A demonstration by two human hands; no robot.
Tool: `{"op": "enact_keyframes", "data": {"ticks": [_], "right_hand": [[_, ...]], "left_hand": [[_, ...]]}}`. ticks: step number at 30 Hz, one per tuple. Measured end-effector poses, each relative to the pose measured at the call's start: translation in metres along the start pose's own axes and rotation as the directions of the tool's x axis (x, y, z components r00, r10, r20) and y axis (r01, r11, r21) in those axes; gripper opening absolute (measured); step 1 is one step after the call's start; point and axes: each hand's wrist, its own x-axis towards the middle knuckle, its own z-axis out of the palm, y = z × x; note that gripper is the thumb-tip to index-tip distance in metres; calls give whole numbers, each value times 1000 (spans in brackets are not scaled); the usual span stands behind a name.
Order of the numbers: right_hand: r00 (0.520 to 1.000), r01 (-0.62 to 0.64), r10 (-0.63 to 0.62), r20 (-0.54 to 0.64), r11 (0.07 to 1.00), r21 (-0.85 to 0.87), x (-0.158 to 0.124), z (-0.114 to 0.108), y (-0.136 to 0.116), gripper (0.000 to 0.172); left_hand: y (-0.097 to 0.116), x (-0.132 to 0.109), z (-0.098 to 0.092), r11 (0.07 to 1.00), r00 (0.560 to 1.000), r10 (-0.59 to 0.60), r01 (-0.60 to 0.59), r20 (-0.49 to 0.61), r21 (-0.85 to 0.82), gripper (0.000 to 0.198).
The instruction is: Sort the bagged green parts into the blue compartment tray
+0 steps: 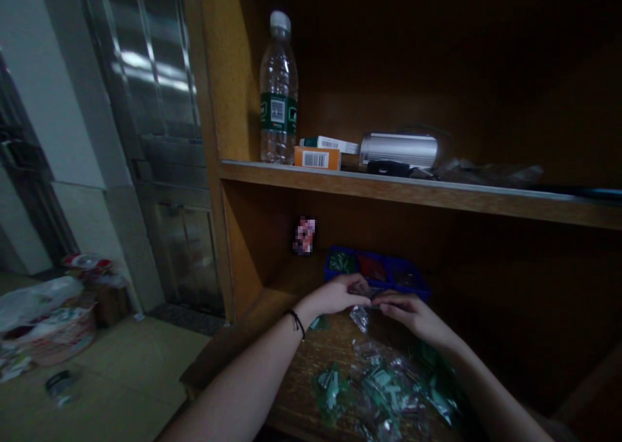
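Note:
My left hand (340,294), with a dark cord on its wrist, is closed with fingers bent around a small clear plastic bag (359,290). Opposite it, my right hand (411,311) has its fingertips pinched at the same bag, and the two hands almost meet. Right behind them stands a blue divided tray (416,279); green material (341,262) fills its left compartment and red material (372,267) its middle one. The right compartment is too dark to make out. Another crumpled clear packet (359,318) lies just below my fingers.
Green and clear packets (383,383) are scattered over the wooden surface (301,371) before me. Above runs a shelf edge (437,192) bearing a plastic bottle (278,85), an orange box (317,159) and a silver cylinder (399,150). A full basket (63,335) stands on the floor at left.

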Motion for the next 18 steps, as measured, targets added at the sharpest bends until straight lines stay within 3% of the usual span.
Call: {"op": "enact_keyframes", "data": {"ticks": [5,9,11,12,15,18], "right_hand": [[967,-29,13,-255,998,-59,2,-11,14,29],[815,-99,60,-577,994,-37,7,-25,40,32],[751,-144,54,-658,986,-83,9,-32,53,31],[741,-159,33,-670,979,-127,9,-34,58,30],[773,-138,-36,-634,965,-222,9,-31,56,26],[901,-25,-62,-430,980,-195,6,-18,35,26]], "left_hand": [[-6,1,-2,999,999,-35,35,32,-5,18],[-7,1,-3,995,998,-69,68,11,74,18],[-7,1,-3,995,998,-67,66,1,77,18],[-7,1,-3,995,998,-64,64,-3,74,18],[-7,1,-2,996,998,-55,56,-21,68,19],[-8,1,0,996,999,-48,49,-18,71,19]]}}
